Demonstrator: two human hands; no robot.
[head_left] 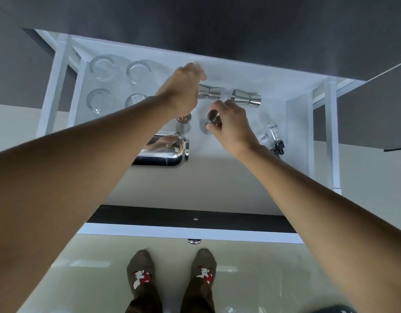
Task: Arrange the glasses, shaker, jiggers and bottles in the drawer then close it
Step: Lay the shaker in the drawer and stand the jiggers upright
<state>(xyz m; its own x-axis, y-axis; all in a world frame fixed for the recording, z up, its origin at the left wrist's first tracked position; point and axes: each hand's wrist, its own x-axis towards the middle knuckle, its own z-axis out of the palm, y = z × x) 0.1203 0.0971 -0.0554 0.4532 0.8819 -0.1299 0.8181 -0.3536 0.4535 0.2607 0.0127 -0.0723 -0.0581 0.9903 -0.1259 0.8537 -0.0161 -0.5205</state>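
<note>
A steel jigger (213, 119) is pinched in the right hand (231, 125) fingers above the drawer (296, 123) floor; the left hand (183, 91), fingers loosely apart, touches another jigger (210, 92); glasses (118, 84) stand left, bottles (270, 134) right.

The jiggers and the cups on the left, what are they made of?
The jiggers look like polished metal, probably steel: silvery, with bright streaks of reflected light. The glasses look like clear glass, ribbed on the sides: the white drawer shows through them.
</note>
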